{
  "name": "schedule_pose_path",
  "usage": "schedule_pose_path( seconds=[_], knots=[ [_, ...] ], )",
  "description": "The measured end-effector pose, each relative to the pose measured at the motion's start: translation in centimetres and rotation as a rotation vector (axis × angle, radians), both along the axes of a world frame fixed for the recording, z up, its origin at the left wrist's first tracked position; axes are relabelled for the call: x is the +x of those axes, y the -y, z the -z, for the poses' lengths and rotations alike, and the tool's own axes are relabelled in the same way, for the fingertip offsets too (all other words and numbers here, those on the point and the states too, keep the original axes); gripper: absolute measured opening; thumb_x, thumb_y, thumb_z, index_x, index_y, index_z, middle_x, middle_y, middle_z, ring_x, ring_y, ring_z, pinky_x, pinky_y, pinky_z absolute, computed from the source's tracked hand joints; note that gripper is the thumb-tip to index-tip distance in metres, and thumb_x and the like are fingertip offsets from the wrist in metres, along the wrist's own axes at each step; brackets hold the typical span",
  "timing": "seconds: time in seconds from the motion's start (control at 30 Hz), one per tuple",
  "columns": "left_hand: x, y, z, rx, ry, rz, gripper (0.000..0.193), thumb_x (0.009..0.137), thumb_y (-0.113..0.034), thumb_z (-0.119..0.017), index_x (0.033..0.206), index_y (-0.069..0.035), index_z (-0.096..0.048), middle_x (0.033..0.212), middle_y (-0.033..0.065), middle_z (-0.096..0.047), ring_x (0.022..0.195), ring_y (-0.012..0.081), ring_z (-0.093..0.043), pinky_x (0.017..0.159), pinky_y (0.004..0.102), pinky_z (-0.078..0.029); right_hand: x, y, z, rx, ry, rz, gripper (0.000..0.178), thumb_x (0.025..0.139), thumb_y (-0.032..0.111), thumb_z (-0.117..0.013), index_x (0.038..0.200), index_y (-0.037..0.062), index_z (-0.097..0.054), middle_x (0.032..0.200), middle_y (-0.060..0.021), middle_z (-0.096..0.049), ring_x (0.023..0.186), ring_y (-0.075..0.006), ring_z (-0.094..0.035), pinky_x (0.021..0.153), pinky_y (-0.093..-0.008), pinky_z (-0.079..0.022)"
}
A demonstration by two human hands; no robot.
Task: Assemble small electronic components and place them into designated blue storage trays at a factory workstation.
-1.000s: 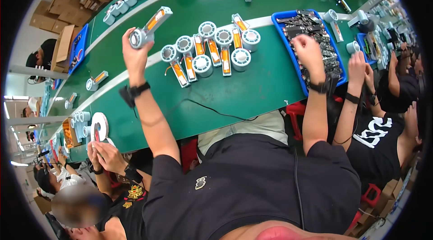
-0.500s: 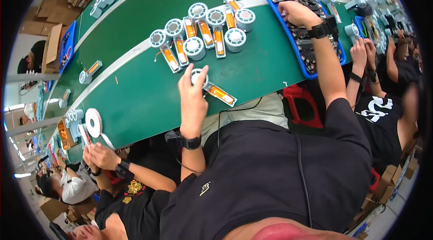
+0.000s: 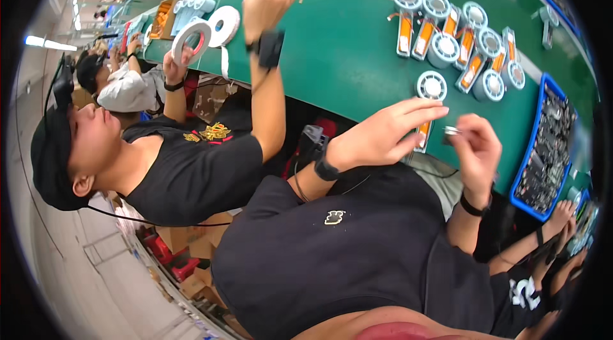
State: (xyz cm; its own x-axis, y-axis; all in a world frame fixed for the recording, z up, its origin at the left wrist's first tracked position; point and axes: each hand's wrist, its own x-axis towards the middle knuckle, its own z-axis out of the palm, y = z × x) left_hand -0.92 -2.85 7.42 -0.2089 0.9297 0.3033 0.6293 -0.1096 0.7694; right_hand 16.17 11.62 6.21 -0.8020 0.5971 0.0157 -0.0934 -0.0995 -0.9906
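Note:
My left hand reaches over the green table's near edge with its fingers stretched out. Nothing shows in its grip. Just past the fingertips lies a pale blue handheld fan with a round slotted head. Its open handle, with an orange-wrapped part inside, is partly hidden by my left hand. To the right, my right hand pinches a small dark part with a silvery end; its exact kind I cannot make out. The part is held in the air near the fan's handle.
Several similar fans stand grouped farther back. A blue tray full of dark parts is at the right. On the left, a person handles a white tape roll, with another roll beside it. Other workers' arms show lower right.
The view has swung to the left. My right hand has come out of the blue tray and over to my left hand, now pinching a small dark part. My left hand has left the fan's head.

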Motion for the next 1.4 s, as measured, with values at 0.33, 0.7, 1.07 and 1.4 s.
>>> schedule_pose_path(
  seconds=[0.33, 0.7, 1.07, 1.4],
  knots=[
    [1.5, 5.7, 0.9, 0.000, 0.361, -0.051, 0.043, 0.089, 0.011, -0.061, 0.131, 0.000, -0.060, 0.108, 0.0102, -0.063, 0.085, 0.0165, -0.067, 0.075, 0.0282, -0.055, 2.2, 2.1, 0.1, 0.202, 0.040, -0.075, 0.018, 0.086, -0.013, -0.065, 0.100, -0.0013, -0.063, 0.112, -0.0120, -0.068, 0.081, -0.0119, -0.062, 0.073, -0.0269, -0.052],
    [0.2, 2.4, 3.1, 0.119, 0.291, -0.259, 0.029, 0.094, 0.000, -0.066, 0.122, -0.004, -0.068, 0.094, 0.0047, -0.059, 0.076, 0.0137, -0.058, 0.068, 0.0286, -0.049, -2.8, 0.1, 2.8, 0.709, -0.002, -0.182, 0.020, 0.085, -0.005, -0.073, 0.104, 0.0020, -0.072, 0.098, -0.0081, -0.074, 0.073, -0.0100, -0.064, 0.062, -0.0249, -0.049],
    [-0.2, -2.6, 6.6, 0.232, 0.462, -0.232, 0.023, 0.096, -0.005, -0.061, 0.116, -0.001, -0.071, 0.096, 0.0135, -0.069, 0.077, 0.0209, -0.066, 0.070, 0.0337, -0.053, -2.4, -4.5, 10.5, 0.121, 0.145, -0.044, 0.014, 0.093, -0.002, -0.073, 0.106, -0.0052, -0.070, 0.094, -0.0075, -0.073, 0.076, -0.0060, -0.065, 0.063, -0.0166, -0.048],
    [0.3, -2.0, 7.3, 0.103, 0.789, -0.161, 0.027, 0.101, -0.010, -0.055, 0.121, -0.002, -0.072, 0.097, 0.0072, -0.067, 0.071, 0.0104, -0.061, 0.065, 0.0258, -0.050, -4.2, -0.6, 6.0, 0.741, 0.015, 0.147, 0.010, 0.089, -0.005, -0.073, 0.099, -0.0056, -0.072, 0.091, -0.0082, -0.072, 0.072, -0.0108, -0.065, 0.063, -0.0220, -0.050]
  ],
)
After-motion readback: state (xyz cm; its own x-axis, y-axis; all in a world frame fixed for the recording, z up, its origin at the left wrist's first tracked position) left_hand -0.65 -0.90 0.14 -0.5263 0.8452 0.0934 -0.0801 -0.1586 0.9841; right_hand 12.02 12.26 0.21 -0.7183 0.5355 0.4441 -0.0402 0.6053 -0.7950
